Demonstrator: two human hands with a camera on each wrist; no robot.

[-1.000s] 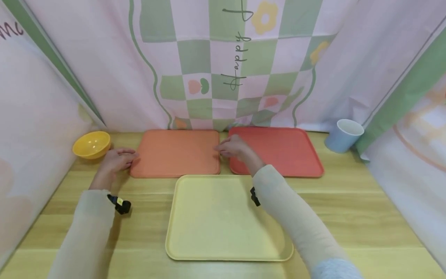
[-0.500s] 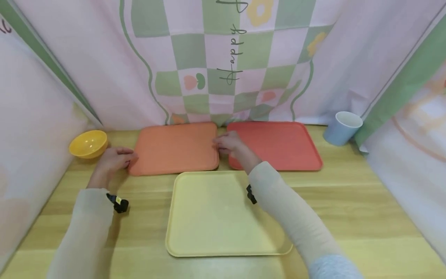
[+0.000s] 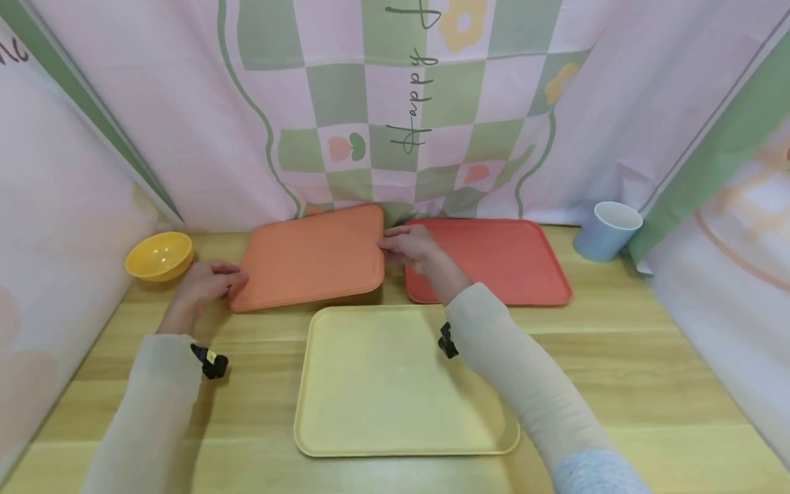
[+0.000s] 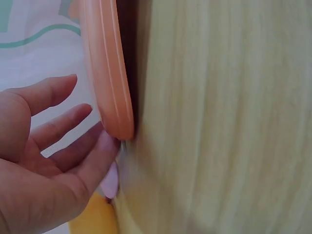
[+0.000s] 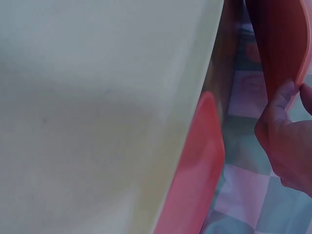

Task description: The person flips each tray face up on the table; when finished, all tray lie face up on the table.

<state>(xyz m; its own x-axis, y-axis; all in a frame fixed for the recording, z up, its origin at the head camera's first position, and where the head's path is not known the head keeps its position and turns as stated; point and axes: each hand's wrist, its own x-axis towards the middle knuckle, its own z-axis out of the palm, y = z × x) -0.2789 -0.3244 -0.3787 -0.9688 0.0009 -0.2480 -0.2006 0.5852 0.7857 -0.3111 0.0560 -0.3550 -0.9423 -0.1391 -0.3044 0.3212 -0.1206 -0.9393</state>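
Observation:
An orange tray (image 3: 315,257) lies at the back left in the head view, tilted, with its right side raised off the table. My right hand (image 3: 410,245) pinches its right edge; the right wrist view shows the thumb and fingers (image 5: 282,95) on either side of the rim. At the tray's left end, my left hand (image 3: 210,280) touches the lowered edge. Seen from the left wrist, its loosely extended fingers (image 4: 58,129) stand apart, and one digit meets the orange corner. A red tray (image 3: 494,264) sits flat behind my right forearm.
A pale yellow tray (image 3: 401,384) lies in front, partly under the right sleeve. Left of the left hand stands a yellow bowl (image 3: 159,257). A light blue cup (image 3: 607,232) is at the back right. Printed curtains (image 3: 345,96) hang behind the table.
The right side of the orange tray has risen off the table with my right hand, while its left end stays low. My left hand has kept its place there.

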